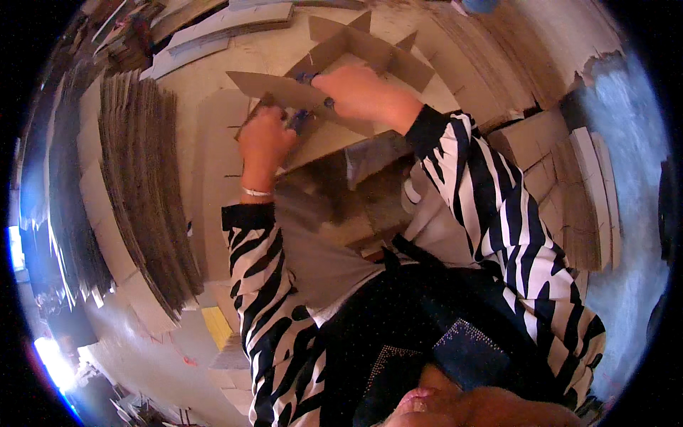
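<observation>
In front of me, slotted brown cardboard strips cross one another as a partially interlocked divider [380,48] on the work surface. A pointed-end cardboard strip [265,85] runs from the left toward my right hand [359,92]. That hand's fingers are closed at the strip's right part, dark blue wrapping showing at the fingertips. My left hand [265,139] is closed on another cardboard strip just below, near the crossing; its fingertips have dark blue wrapping too. The fingers partly hide where these strips meet.
A tall stack of cardboard pieces [139,156] stands along the left. More stacked cardboard [498,60] lies at the far right, with further bundles [569,185] nearer on the right. Flat sheets [228,28] lie at the back. A yellow piece [217,326] is at lower left.
</observation>
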`<state>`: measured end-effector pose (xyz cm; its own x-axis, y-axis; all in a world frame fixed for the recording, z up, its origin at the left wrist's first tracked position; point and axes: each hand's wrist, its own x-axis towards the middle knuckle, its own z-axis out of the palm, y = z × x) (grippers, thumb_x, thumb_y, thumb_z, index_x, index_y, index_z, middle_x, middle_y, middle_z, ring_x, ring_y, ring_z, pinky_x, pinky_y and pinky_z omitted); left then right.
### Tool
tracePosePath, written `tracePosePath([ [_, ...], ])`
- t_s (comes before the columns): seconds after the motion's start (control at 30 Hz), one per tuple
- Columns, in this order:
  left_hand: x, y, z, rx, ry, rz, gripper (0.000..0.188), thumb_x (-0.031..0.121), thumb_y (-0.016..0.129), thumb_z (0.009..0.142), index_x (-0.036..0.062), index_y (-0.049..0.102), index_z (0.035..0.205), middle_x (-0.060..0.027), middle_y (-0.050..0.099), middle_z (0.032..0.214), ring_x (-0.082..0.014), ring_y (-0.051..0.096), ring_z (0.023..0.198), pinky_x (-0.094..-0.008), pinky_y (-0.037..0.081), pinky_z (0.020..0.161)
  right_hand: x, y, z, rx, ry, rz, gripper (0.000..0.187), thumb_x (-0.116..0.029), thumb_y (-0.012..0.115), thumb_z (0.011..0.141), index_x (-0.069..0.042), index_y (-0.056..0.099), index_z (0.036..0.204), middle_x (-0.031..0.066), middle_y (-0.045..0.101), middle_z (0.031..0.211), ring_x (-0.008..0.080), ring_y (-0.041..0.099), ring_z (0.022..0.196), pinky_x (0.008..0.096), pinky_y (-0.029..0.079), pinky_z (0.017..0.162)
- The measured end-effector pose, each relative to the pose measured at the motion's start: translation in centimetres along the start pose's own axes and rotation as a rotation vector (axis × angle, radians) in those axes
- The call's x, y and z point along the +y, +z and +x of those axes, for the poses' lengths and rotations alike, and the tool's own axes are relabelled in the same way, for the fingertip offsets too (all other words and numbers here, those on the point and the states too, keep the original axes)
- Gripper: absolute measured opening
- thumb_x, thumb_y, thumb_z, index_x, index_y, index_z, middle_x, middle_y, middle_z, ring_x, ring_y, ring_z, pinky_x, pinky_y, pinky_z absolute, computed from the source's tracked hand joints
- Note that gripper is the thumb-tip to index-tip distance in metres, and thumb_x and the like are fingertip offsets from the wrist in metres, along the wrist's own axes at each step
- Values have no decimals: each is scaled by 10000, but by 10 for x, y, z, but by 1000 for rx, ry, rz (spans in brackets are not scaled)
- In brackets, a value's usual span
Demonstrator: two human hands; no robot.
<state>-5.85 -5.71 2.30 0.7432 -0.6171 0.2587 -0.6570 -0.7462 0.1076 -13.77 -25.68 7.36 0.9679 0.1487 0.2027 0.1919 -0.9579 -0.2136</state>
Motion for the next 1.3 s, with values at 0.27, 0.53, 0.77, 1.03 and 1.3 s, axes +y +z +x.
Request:
tracePosePath([
  [0.27,15,41,-4,-118,82,-36,179,163,637,707,90,678,865,-144,659,782,-349,643,770,-452,509,640,-4,48,-30,-165,168,98,362,-52,609,727,-62,550,1084,181,629,899,382,606,870,497,470,686],
  [0.53,1,17,20,359,80,-263,215,180,649,724,90,667,919,-155,663,914,-355,630,874,-458,503,699,26,96,-76,134,208,189,311,-33,571,745,-77,578,1053,168,647,886,386,624,839,511,480,670],
  [0.77,-40,38,45,-196,-245,74,218,232,633,777,109,678,951,-144,670,987,-347,632,955,-466,512,766,25,101,-73,172,171,202,322,-28,563,737,-82,579,1055,163,637,857,382,617,822,494,477,674],
  [1.03,-40,33,42,-275,-370,28,251,245,582,802,128,691,996,-146,669,1022,-348,638,949,-465,516,775,12,87,-65,-39,166,112,331,-51,568,741,-107,568,1067,134,638,842,370,616,814,490,471,635],
  [1.3,-75,37,25,-95,-205,-299,360,285,633,816,84,638,1114,-170,646,1081,-364,629,943,-457,488,807,92,35,-84,36,343,209,372,-257,640,812,-87,570,1136,193,592,1102,361,551,1056,432,448,878],
])
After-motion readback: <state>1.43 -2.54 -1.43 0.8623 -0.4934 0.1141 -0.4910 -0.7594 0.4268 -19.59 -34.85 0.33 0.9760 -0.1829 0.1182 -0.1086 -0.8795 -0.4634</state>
